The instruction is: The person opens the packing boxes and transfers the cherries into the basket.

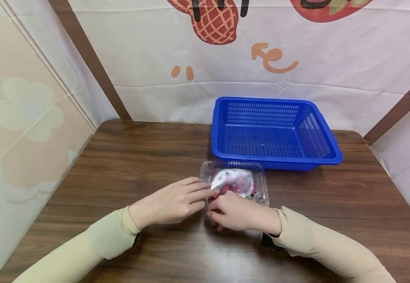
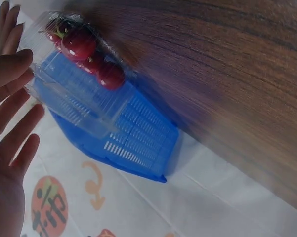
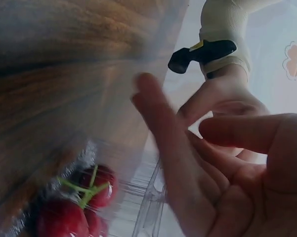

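Observation:
A clear plastic box (image 1: 263,184) with round red fruits (image 1: 230,188) inside lies at the middle of the table. Green stems show among the fruits (image 3: 64,219) in the right wrist view. My left hand (image 1: 176,201) reaches to the box's left side, fingers extended and touching it. In the left wrist view its thumb and fingers are spread beside the clear wall. My right hand (image 1: 238,212) is over the box's front left corner, its fingers loosely bent. The right wrist view shows a gap between thumb and forefinger, with nothing held there.
A blue perforated basket (image 1: 276,159) stands right behind the box, near the table's back edge. The brown wooden table (image 1: 148,153) ends at a printed cloth backdrop (image 1: 148,98). A dark strap device (image 3: 217,52) sits on the left wrist.

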A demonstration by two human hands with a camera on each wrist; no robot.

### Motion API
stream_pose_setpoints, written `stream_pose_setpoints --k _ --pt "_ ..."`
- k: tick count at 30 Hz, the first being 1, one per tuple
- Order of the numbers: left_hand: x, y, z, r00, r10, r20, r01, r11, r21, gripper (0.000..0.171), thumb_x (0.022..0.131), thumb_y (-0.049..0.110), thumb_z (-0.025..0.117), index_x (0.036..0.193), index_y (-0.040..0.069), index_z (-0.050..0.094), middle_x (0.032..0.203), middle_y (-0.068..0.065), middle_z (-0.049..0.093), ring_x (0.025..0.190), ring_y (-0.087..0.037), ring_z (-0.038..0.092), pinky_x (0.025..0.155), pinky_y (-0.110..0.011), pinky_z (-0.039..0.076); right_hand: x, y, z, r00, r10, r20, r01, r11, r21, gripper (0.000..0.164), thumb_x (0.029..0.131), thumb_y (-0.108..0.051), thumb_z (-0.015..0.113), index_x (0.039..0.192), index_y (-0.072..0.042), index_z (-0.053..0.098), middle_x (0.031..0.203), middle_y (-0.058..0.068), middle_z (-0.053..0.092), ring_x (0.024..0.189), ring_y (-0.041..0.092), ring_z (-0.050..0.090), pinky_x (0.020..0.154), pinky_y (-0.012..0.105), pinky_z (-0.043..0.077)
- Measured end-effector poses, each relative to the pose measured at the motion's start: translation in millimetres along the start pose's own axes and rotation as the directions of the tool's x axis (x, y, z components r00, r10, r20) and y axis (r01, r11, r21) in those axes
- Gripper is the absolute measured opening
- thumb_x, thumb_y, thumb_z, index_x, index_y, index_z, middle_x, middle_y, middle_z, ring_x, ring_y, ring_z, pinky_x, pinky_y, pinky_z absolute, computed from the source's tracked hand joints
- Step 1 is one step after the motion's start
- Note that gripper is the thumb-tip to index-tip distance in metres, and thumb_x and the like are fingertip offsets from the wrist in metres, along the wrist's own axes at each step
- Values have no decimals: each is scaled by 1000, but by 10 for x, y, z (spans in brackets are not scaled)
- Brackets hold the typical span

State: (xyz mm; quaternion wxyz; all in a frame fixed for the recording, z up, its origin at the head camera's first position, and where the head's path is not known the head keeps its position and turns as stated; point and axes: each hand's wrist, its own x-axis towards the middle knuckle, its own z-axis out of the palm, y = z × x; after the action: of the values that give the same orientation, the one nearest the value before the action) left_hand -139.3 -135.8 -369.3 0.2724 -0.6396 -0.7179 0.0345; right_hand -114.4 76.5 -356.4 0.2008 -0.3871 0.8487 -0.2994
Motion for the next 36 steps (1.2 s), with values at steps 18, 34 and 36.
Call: stream_pose_setpoints --k 18,34,36 --pt "14 -11 -2 999 -39 -3 39 993 -108 4 81 10 62 81 13 63 114 -8 67 112 -23 61 109 -39 38 4 50 135 920 85 382 -316 736 598 36 103 -20 37 132 0 44 103 17 70 84 33 69 64 36 57" --pt "49 -10 -17 996 -84 32 88 985 -149 5 78 13 67 81 14 63 115 -5 66 112 -21 60 112 -38 34 55 166 230 885 -45 464 -441 244 864 49 103 -34 32 141 -3 40 119 7 64 100 16 63 83 29 51" --pt "51 -7 -17 996 -84 43 90 985 -151 6 77 16 68 81 14 64 117 -5 66 114 -21 59 112 -37 35 56 171 242 878 -40 477 -456 232 859 50 103 -35 30 141 -4 40 118 4 64 100 15 62 82 28 51"
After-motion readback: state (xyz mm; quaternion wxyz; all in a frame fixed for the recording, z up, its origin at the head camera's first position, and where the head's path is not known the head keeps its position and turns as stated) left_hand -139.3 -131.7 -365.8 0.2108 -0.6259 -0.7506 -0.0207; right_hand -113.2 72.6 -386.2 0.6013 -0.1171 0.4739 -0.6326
